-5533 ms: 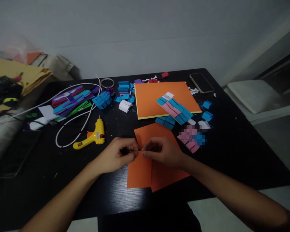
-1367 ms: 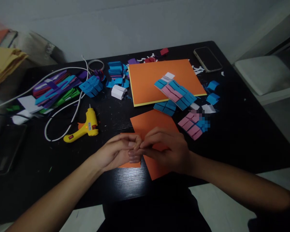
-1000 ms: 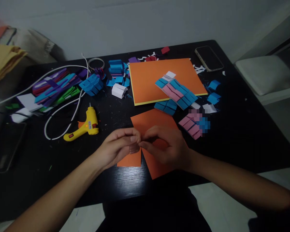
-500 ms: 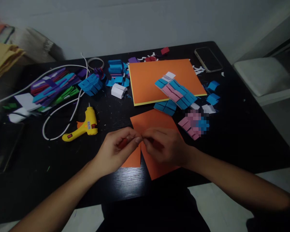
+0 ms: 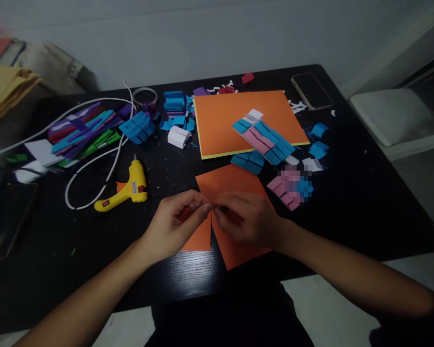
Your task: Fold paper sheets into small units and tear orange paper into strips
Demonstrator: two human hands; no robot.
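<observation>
My left hand [image 5: 183, 221] and my right hand [image 5: 249, 219] meet in front of me with their fingertips pinched together. Whatever sits between the fingertips is too small or hidden to make out. Under the right hand is an orange paper sheet [image 5: 231, 250]. A smaller orange paper piece [image 5: 198, 237] shows below the left hand; whether the fingers hold it, I cannot tell. To the left of my hands, a yellow glue gun [image 5: 132, 185] lies on its side. Beyond the right hand are a pink folded-paper piece [image 5: 284, 193] and a blue-and-pink paper strip [image 5: 264, 138].
A stack of orange and yellow sheets [image 5: 220, 120] lies at the back of the black table [image 5: 358, 207]. Colored paper strips [image 5: 87, 130] and a white cable [image 5: 77, 173] spread across the left. A phone [image 5: 312, 90] rests at the back right, by paper scraps.
The view has shifted very slightly. Both hands keep the same pinched pose, and nothing on the table has visibly moved.
</observation>
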